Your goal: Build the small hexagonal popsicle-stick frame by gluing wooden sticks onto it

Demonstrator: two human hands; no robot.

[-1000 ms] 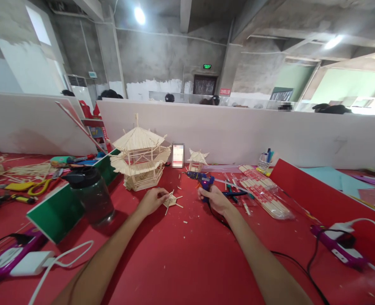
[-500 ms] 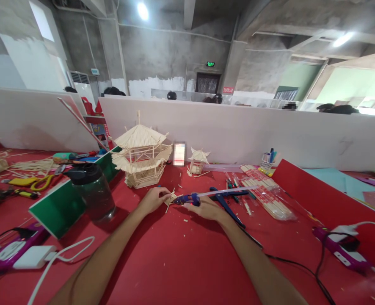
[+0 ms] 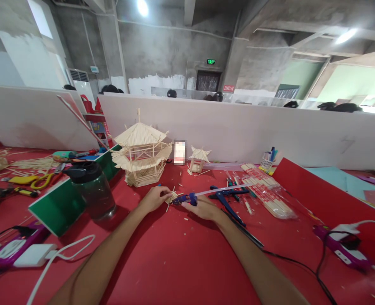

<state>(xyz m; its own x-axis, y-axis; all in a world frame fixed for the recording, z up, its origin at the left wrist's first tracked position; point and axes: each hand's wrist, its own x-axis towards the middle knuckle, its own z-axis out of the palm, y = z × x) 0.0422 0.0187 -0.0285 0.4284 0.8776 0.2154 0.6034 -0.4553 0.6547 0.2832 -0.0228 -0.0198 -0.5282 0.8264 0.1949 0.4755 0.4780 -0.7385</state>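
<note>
My right hand [image 3: 200,206] is wrapped round a blue hot glue gun [image 3: 184,199], and a long clear glue stick [image 3: 222,189] sticks out of its back end. The nozzle points left at a small piece built of wooden sticks [image 3: 172,198] on the red table. My left hand [image 3: 156,198] pinches the near left side of that piece between thumb and fingers. Behind the hands stand a large two-tiered stick pavilion [image 3: 139,159] and a much smaller stick pavilion [image 3: 199,156]. Where the nozzle meets the sticks is too small to make out.
A dark water bottle [image 3: 92,192] stands by a green board [image 3: 59,207] at left. Right of my hands lie blue cutters [image 3: 227,203] and bagged wooden sticks [image 3: 270,195]. Purple power strips [image 3: 343,250] with cables flank both sides. A white partition [image 3: 238,127] runs along the back.
The glue gun and my right hand have shifted slightly left, toward the small stick piece. My left hand keeps its pinch in nearly the same spot.
</note>
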